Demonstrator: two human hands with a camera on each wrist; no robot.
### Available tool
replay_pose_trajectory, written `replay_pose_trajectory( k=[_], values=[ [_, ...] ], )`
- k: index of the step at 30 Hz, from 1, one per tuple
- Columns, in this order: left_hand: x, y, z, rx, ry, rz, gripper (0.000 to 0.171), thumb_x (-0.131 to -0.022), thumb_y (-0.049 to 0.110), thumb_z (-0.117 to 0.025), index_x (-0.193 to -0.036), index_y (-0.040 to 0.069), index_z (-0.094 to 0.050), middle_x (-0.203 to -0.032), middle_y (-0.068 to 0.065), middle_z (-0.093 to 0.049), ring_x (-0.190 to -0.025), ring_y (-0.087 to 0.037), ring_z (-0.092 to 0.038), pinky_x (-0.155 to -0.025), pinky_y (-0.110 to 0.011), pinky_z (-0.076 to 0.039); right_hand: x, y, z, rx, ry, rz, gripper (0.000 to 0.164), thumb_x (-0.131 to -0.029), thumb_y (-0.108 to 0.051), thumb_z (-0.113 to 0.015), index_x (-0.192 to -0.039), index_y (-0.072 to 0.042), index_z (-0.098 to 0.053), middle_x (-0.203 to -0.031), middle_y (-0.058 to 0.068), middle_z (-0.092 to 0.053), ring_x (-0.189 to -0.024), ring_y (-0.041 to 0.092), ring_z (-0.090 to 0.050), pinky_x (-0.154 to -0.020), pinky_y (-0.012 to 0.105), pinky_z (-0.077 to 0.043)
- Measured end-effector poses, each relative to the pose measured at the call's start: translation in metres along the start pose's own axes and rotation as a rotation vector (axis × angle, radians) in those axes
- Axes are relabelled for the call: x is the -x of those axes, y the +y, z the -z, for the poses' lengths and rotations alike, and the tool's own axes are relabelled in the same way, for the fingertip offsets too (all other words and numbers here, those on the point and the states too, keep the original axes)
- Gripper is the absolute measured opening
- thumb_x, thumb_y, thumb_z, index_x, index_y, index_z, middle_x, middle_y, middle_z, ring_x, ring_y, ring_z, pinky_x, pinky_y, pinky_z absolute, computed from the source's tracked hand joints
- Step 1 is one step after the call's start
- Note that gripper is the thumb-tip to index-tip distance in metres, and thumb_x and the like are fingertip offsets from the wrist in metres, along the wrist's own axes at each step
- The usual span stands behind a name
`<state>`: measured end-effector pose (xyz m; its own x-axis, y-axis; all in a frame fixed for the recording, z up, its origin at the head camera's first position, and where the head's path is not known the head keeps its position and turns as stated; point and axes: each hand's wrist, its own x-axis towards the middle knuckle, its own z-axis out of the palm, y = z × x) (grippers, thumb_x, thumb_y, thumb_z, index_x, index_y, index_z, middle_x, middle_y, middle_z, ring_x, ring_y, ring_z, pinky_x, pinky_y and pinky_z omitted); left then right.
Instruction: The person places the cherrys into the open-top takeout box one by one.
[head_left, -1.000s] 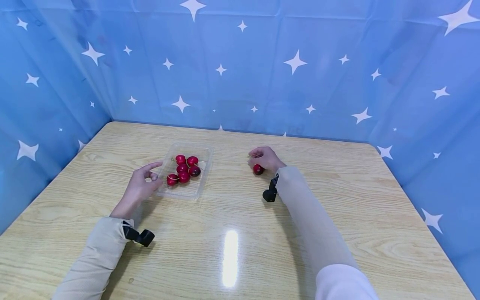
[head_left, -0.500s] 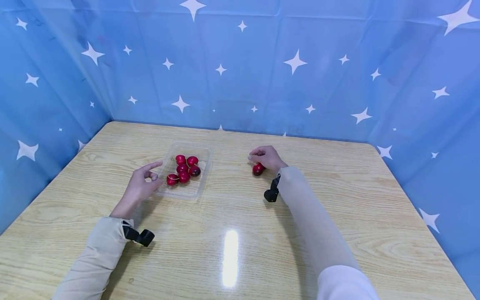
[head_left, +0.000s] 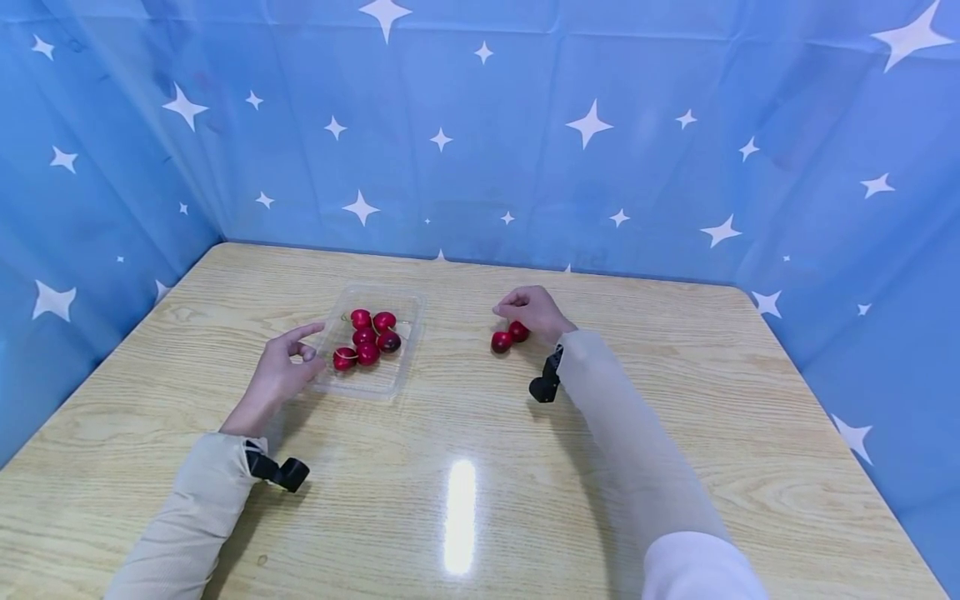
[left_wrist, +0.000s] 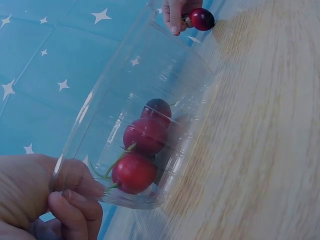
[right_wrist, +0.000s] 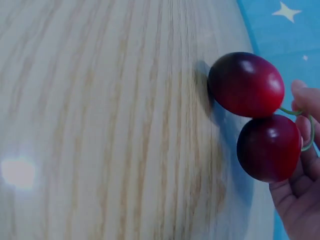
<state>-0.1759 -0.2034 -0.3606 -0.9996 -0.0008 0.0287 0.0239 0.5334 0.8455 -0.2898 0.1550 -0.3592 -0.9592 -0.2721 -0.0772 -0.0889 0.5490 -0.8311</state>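
Note:
My left hand [head_left: 282, 371] grips the near-left rim of a clear plastic container [head_left: 397, 379], thumb and fingers on either side of the wall in the left wrist view. Several red cherries [head_left: 367, 353] with green stems lie inside it. Right of the container, my right hand [head_left: 534, 312] pinches the green stems of two dark red cherries. One cherry [right_wrist: 246, 85] hangs against the other cherry [right_wrist: 270, 148], both close over the tabletop. The right fingertips are partly cut off in the right wrist view.
A light wood-grain table [head_left: 360, 508] lies under both hands, with a bright light reflection near the front. Behind and beside it hangs a blue curtain [head_left: 510, 167] with white stars. A black wrist camera [head_left: 545, 379] is strapped to each sleeve.
The right hand has risen slightly, turning a little, and a second cherry now shows below it beside the first. The left hand and container have stayed in place.

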Motion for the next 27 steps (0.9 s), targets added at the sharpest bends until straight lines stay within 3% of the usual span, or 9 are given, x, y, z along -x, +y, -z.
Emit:
replay_pose_trajectory(
  k=[10,27],
  values=[
    [0.001,-0.001,0.000,0.017,-0.004,-0.001,0.055,-0.077,-0.003,-0.049,-0.132,0.001,-0.039,-0.075,-0.006,-0.042,-0.046,-0.006,-0.036,-0.040,-0.022,-0.033,0.005,-0.012,0.000,-0.019,-0.019,-0.014,0.021,-0.083,-0.024,-0.060,-0.094,-0.006,-0.064,-0.091,0.012,-0.059,-0.068,0.018,-0.047,-0.062,0.031,-0.042],
    [0.000,-0.002,0.000,0.007,0.015,-0.005,0.054,-0.075,-0.004,-0.051,-0.128,-0.002,-0.042,-0.073,-0.005,-0.042,-0.049,-0.007,-0.039,-0.042,-0.021,-0.034,0.012,-0.042,-0.006,-0.069,-0.122,0.058,0.016,-0.085,-0.014,-0.057,-0.093,0.000,-0.061,-0.089,0.018,-0.059,-0.076,0.023,-0.057,-0.077,0.043,-0.047]
  ],
)
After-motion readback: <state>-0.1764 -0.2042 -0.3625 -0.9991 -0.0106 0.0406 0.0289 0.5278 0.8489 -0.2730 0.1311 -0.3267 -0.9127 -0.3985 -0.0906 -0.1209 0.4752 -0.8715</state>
